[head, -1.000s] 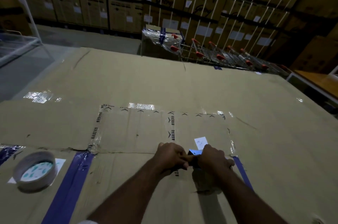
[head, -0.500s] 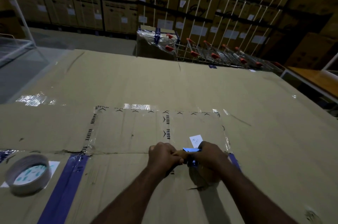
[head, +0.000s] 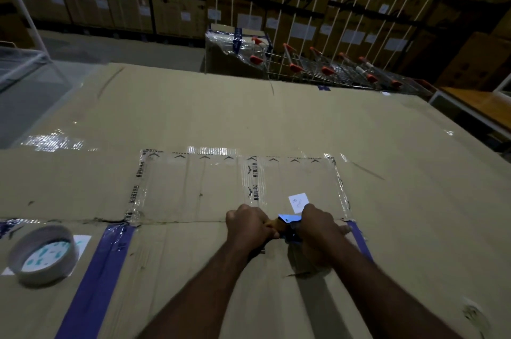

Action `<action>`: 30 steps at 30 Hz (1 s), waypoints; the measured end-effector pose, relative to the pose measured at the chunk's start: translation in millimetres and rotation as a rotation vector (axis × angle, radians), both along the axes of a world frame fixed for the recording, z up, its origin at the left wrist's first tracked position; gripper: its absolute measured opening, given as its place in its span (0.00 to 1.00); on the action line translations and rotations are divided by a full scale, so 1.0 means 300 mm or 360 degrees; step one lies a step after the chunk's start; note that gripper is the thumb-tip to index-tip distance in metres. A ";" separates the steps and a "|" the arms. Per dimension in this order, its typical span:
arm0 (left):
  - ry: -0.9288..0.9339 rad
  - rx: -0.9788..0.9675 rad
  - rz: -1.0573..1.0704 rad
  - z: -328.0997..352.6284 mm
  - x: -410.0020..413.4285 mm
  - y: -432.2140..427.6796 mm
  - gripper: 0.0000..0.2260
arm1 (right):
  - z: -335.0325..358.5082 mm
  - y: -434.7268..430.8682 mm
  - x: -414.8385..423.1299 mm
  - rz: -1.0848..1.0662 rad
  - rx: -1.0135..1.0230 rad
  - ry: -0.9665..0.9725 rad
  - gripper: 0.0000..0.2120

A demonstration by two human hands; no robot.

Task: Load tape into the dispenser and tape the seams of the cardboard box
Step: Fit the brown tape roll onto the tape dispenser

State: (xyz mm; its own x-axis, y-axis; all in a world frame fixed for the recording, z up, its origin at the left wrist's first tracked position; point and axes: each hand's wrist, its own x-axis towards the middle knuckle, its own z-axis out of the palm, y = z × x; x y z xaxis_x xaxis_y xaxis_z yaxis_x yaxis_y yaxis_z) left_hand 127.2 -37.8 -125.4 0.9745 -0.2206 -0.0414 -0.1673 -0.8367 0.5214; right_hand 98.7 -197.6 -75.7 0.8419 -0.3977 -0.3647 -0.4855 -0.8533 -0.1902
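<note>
Gripping blue tape dispenser [head: 287, 224] with both closed hands, left [head: 249, 224], right [head: 318, 225] | flat brown cardboard box [head: 304, 122] | grey tape roll [head: 44, 254] near left

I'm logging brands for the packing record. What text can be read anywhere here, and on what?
"NOBERO": printed repeatedly on the clear tape framing and crossing the cardboard box.
White sticker beside the right hand: handwritten marks, too small to read.
Tape roll: teal marks showing through its core, not legible.
Labels on the stacked cartons behind: too blurred to read.
</note>
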 end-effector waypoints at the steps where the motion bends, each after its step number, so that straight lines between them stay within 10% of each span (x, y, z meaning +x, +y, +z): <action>1: 0.0023 -0.0008 -0.0018 -0.004 0.003 0.006 0.17 | 0.002 0.002 -0.017 0.0035 -0.0031 -0.0053 0.14; 7: 0.0089 -0.0166 -0.0104 0.012 0.004 0.037 0.15 | 0.023 -0.018 -0.045 0.0228 0.0005 -0.0184 0.18; 12: 0.0072 -0.0246 -0.0077 0.009 -0.015 0.033 0.14 | 0.127 -0.076 -0.051 0.0515 0.0104 0.0132 0.43; 18: 0.0028 -0.0338 -0.0061 0.000 -0.030 0.032 0.12 | 0.052 -0.111 -0.226 0.1191 -0.0383 -0.0404 0.29; 30: 0.0038 -0.0316 -0.0120 0.009 -0.036 0.034 0.12 | -0.012 -0.134 -0.237 0.1172 -0.0580 -0.0335 0.31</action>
State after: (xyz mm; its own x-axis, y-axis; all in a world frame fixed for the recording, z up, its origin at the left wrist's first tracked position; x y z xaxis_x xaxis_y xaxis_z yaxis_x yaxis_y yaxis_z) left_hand 116.3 -27.6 -122.7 0.9542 -0.2990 -0.0127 -0.2111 -0.7027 0.6794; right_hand 27.8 -238.0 -79.4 0.9681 0.2163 -0.1267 0.2328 -0.9633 0.1336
